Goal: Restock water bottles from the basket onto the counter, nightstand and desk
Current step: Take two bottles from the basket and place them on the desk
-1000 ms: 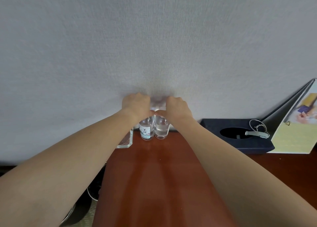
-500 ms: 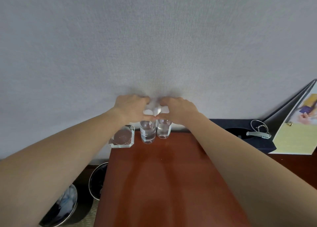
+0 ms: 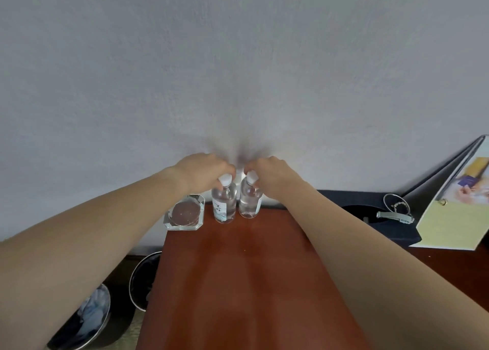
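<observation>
Head view, centre: left hand [image 3: 203, 172] and right hand [image 3: 272, 176] pinch the bottles [image 3: 224, 206] by their caps.
Full, slippery plastic, I judge; grip lower.

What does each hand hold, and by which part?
The left hand pinches the left bottle by its cap; the right hand, the right bottle by its cap.

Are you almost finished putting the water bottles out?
Done: the left water bottle and right water bottle stand upright on the wooden tabletop near the wall. In hand: the left hand and right hand each grip one bottle by its top. Left: letting go. The basket and other spots aren't in view, so I can't tell about those.
</observation>
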